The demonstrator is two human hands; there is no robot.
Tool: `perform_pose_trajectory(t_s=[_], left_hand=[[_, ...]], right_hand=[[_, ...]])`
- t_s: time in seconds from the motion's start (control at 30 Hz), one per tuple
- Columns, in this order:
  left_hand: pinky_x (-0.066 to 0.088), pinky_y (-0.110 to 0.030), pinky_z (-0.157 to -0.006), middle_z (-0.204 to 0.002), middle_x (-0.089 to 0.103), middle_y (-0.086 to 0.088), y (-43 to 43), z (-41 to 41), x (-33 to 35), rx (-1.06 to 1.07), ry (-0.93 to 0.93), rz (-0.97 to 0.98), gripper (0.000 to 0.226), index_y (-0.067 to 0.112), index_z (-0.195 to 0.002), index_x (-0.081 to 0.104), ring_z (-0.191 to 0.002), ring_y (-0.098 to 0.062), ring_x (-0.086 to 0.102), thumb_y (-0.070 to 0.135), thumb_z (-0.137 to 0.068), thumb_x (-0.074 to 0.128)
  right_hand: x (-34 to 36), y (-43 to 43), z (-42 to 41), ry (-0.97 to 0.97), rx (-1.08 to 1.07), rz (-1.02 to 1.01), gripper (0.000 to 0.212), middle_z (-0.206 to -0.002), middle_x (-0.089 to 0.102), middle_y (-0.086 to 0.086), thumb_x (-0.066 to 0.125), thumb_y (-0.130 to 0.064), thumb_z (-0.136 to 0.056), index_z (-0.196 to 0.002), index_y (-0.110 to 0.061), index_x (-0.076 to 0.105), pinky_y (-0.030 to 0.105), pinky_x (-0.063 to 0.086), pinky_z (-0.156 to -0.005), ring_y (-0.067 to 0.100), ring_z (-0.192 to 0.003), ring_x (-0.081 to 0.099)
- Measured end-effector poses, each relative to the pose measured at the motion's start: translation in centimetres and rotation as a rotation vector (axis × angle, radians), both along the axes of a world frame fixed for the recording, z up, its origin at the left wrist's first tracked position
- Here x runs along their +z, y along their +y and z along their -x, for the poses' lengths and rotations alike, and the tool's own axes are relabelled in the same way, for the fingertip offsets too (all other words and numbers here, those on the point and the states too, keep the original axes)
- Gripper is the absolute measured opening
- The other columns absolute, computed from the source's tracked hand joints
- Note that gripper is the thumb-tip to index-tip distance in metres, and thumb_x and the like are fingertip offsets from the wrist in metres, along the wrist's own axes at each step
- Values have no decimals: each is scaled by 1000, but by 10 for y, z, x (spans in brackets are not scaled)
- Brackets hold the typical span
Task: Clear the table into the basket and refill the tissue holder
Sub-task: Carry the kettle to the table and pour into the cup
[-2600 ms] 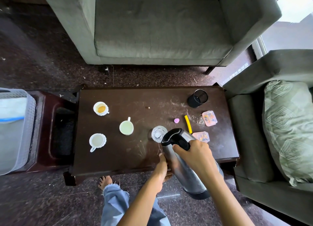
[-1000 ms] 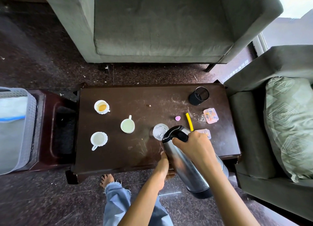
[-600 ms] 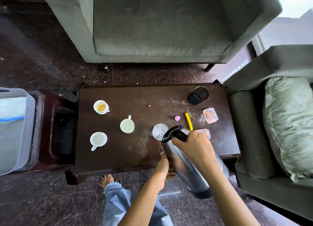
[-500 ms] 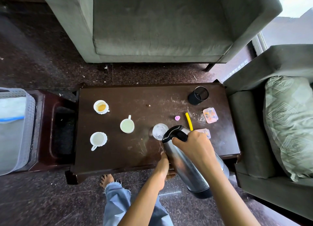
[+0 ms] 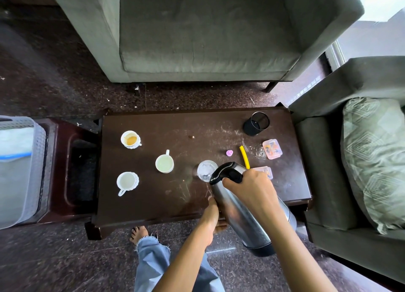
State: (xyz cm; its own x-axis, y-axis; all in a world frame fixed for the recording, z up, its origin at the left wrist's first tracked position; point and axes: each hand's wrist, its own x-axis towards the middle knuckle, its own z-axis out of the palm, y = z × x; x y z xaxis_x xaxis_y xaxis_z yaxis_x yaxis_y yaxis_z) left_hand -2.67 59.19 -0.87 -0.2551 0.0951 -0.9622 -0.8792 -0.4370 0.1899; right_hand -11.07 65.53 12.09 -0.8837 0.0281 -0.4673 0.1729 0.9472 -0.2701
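A steel flask [image 5: 245,213] with a black lid is held tilted, its lid end over a clear glass [image 5: 206,170] on the dark wooden table [image 5: 166,195]. My right hand [image 5: 252,188] grips the flask's black handle. My left hand [image 5: 211,213] holds the flask's side from below at the table's near edge. Three white cups stand on the left half: one with amber dregs [image 5: 130,139], a mug [image 5: 164,163] and another cup [image 5: 127,181]. On the right half lie a yellow stick [image 5: 244,156], a pink bit [image 5: 229,153], two small pink boxes [image 5: 272,149] and a black mesh holder [image 5: 256,124].
A translucent basket [image 5: 19,171] stands on a side stand at the far left. A grey armchair [image 5: 201,31] faces the table from behind, and a second one [image 5: 350,160] with a patterned cushion sits to the right. My foot [image 5: 138,233] is under the near edge.
Since 2.6 s ago the flask has shifted slightly right and tilted a little more toward the glass. Over the last half second nothing has visibly moved.
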Motion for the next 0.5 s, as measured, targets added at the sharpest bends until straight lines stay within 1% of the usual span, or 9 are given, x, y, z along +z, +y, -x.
perform_pose_trajectory(t_s=[0.1,0.17,0.27,0.33,0.43,0.5], left_hand=[[55,-34,-75,-82,67,-13,1,1,1,3,2,3,63,7,-89,61,-79,-24,66,53,-100,20],[54,-33,-72,-80,67,-12,1,1,0,-4,1,8,62,9,-84,60,-77,-23,65,53,-100,19],[52,-31,-67,-80,66,-10,0,0,-3,-12,5,-4,61,12,-84,59,-78,-22,64,53,-100,17],[52,-30,-66,-80,66,-10,-1,-1,-6,-23,10,7,62,13,-84,59,-78,-22,64,54,-100,16],[51,-28,-62,-78,66,-9,-1,-1,-9,-39,18,26,62,14,-80,59,-75,-20,64,53,-101,15],[51,-28,-62,-80,66,-9,0,-2,-12,-47,21,34,62,13,-81,59,-77,-21,65,53,-101,15]], right_hand=[[2,1,-1,7,-5,2,46,-52,37,-1,63,-45,-75,-54,-15,35,27,39,-58,30,-65,51],[1,1,-2,10,-7,-1,45,-53,39,0,63,-45,-75,-54,-15,37,28,39,-58,30,-66,51],[-1,3,-4,-4,-10,-9,41,-62,51,6,61,-48,-76,-64,-11,47,27,38,-59,31,-66,50],[-3,4,-5,-3,-7,-14,42,-67,54,8,60,-49,-76,-68,-9,51,28,37,-59,31,-67,50],[-6,7,-8,0,-6,-9,43,-62,52,7,60,-50,-76,-66,-8,51,28,37,-58,31,-65,51],[-6,8,-9,2,-5,-8,44,-58,49,5,60,-49,-76,-64,-8,50,28,36,-57,31,-64,50]])
